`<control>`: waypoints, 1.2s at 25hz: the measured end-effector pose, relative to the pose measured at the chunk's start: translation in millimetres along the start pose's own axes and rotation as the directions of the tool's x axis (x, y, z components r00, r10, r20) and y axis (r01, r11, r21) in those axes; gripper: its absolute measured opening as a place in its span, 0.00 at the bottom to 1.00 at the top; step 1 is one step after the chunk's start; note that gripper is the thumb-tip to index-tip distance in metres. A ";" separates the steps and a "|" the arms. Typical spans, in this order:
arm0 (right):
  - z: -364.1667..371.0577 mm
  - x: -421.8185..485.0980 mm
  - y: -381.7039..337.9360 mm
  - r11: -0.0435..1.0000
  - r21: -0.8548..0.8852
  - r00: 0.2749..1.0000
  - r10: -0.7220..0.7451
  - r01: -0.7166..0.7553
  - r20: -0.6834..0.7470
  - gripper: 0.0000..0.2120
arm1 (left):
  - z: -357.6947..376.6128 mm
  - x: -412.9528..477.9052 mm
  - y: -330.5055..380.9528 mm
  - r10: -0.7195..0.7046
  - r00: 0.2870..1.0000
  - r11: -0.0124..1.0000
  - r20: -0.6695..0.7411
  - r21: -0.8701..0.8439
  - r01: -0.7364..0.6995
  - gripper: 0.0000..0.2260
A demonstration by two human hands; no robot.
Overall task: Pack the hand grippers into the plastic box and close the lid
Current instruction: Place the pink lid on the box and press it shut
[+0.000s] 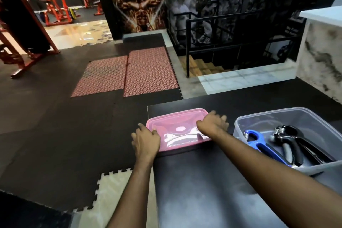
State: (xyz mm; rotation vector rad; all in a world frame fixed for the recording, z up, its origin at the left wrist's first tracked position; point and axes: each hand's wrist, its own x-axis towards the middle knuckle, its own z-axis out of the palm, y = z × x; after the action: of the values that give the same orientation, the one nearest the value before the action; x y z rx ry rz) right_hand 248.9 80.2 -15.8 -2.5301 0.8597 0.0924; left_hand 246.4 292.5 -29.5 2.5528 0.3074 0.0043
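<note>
Pink translucent plastic lid (pixel 182 127), rectangular w/ rounded corners, lies flat on the black matte tabletop (pixel 212 181), near its far-left corner.

Left hand (pixel 146 140): palm down at the lid's near-left corner. Fingers (pixel 154 132) loosely curled, not clenched; fingertips touch the lid's left rim. Thumb side rests beyond the tabletop's left edge. Whether the fingers hook under the rim: cannot tell.

Right hand (pixel 212 123): palm down over the lid's right end. Fingers (pixel 223 117) spread and bent, draped over the far-right corner, touching the rim. No closed grasp visible; underside of the rim is hidden by the hand.

Clear rectangular plastic box (pixel 268 114): stands on the tabletop to the right of the lid, near it but apart, uncovered. Right forearm passes just in front of its left wall.

Contents of the box:
- Blue hand gripper w/ steel coil spring (pixel 259 141), at the left side, spring end toward the far wall.
- Black hand gripper w/ steel coil spring (pixel 294 139), to the right of the blue one, handles angled toward the near-right corner.
- Grippers lie side by side; contact between them cannot be confirmed.

Surroundings: black foam floor mats (pixel 64 126), two red patterned mats (pixel 129 74) farther off, red gym machine (pixel 22 42) at far left.
</note>
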 end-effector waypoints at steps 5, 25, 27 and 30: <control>-35.8 -5.6 -8.5 0.990 0.001 0.976 -0.136 0.138 -0.169 0.27 | -27.2 0.1 19.6 0.086 0.976 0.994 -0.201 -0.044 -0.097 0.29; -225.2 56.4 242.9 0.647 0.723 0.968 -0.217 0.241 -0.129 0.27 | 47.9 -185.0 226.5 0.015 0.927 0.794 -0.374 -0.559 -0.238 0.27; -222.2 69.4 254.5 0.678 0.698 0.968 -0.233 0.231 -0.094 0.16 | 54.1 -183.2 222.4 0.032 0.950 0.830 -0.310 -0.522 -0.198 0.16; -221.3 80.6 274.8 0.700 0.680 0.963 -0.269 0.217 -0.031 0.10 | 66.3 -192.9 220.9 0.093 0.984 0.874 -0.154 -0.460 -0.154 0.05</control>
State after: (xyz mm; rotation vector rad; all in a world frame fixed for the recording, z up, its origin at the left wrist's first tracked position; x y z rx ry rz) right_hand 132.7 -255.5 53.0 -1.8910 0.4018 -0.1901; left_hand 111.1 34.5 44.9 2.0825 0.1635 0.2621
